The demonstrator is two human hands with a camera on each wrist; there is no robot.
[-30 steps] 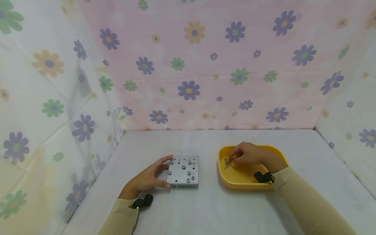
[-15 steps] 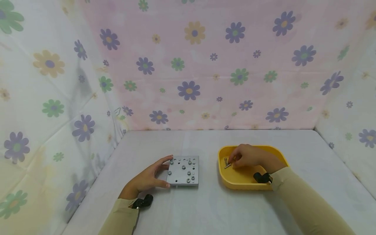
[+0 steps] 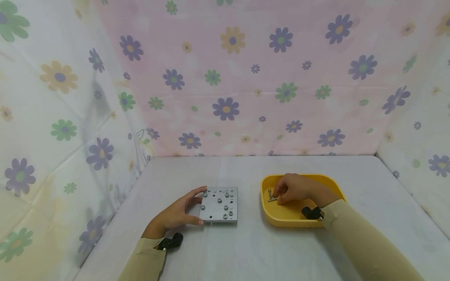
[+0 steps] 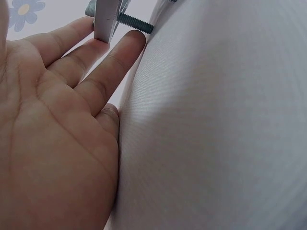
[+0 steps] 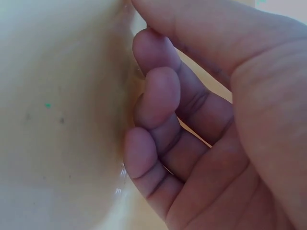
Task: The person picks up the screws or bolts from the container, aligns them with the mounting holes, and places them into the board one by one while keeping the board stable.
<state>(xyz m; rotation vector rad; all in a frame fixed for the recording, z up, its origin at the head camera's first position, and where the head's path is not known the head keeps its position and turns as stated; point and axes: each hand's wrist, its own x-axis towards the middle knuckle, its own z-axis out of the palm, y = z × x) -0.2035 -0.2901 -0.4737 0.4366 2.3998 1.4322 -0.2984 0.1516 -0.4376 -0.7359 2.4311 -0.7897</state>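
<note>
A square silver metal plate (image 3: 215,207) lies on the table in the head view, with several socket-head bolts (image 3: 219,200) standing in its holes. My left hand (image 3: 177,212) holds the plate's left side, index finger at the far corner and thumb at the near one. Below the plate, the left wrist view shows a threaded bolt shank (image 4: 135,22) close to a fingertip. Inside the yellow tray (image 3: 293,223), my right hand (image 3: 295,187) pinches one end of a lying bolt (image 3: 272,200). The right wrist view shows curled fingers (image 5: 163,93); the bolt is hidden there.
Another loose bolt (image 3: 270,192) lies in the tray beside the pinched one. The tray stands to the right of the plate, with a gap of table (image 3: 249,242) between them. Flower-printed cloth (image 3: 225,78) closes off the back and both sides.
The right fingers have shifted slightly nearer within the tray, and the bolt at their tips has turned from slanted to almost level. My left hand and the plate have stayed in place.
</note>
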